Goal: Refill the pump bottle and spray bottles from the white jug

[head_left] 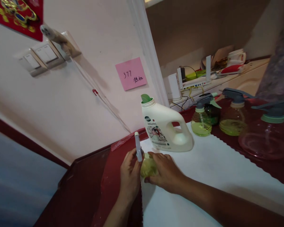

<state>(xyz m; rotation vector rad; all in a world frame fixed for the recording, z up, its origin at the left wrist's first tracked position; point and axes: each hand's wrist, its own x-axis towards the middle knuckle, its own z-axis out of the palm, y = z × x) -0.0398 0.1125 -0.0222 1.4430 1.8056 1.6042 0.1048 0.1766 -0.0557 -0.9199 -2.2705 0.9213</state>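
Observation:
A small clear spray bottle point(148, 166) with yellow-green liquid is between my hands, over the near left edge of the white sheet point(180, 189). My right hand point(167, 171) wraps its body from the right, thumb low and fingers on top. Closed on the bottle's grey spray head point(138, 148) at its left is my left hand point(130, 168); the head's pale end points up. The fingers partly hide where head and bottle meet. Just behind stands a large cream jug point(164, 126) with a handle, its mouth uncapped and something green sticking out.
To the right stand several spray bottles, among them a small yellow-green one point(201, 123), a larger yellow one point(234, 119) and a pink one point(266, 142). A white router point(195, 82) with cables sits on the shelf behind. A pink note point(131, 74) and switches point(46, 53) are on the wall.

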